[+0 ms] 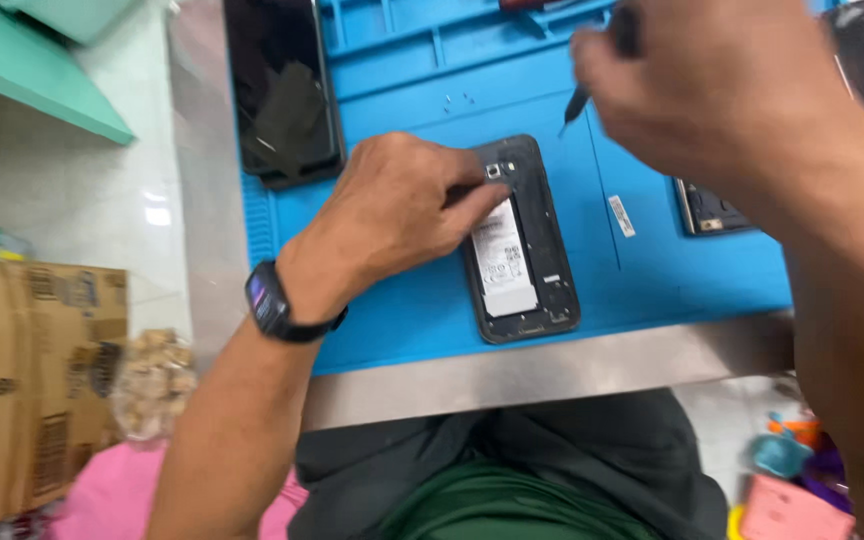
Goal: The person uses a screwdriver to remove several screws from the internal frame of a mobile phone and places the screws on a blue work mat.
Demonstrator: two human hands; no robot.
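Opened black smartphone with white battery (522, 240) lies on blue silicone repair mat (402, 320) at desk edge | left hand (392, 215) fingers together, pinning its top corner | right hand (722, 90) clamped on dark-tipped screwdriver (577, 103), hovering above | keep phone pinned flat, bring tip down vertical.

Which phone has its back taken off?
The middle phone, under the left hand, shows its white battery. The black phone at the mat's left edge is closed.

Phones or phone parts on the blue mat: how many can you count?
3: opened phone under the left hand; dark phone upper left; part beneath the right hand. More may be hidden.
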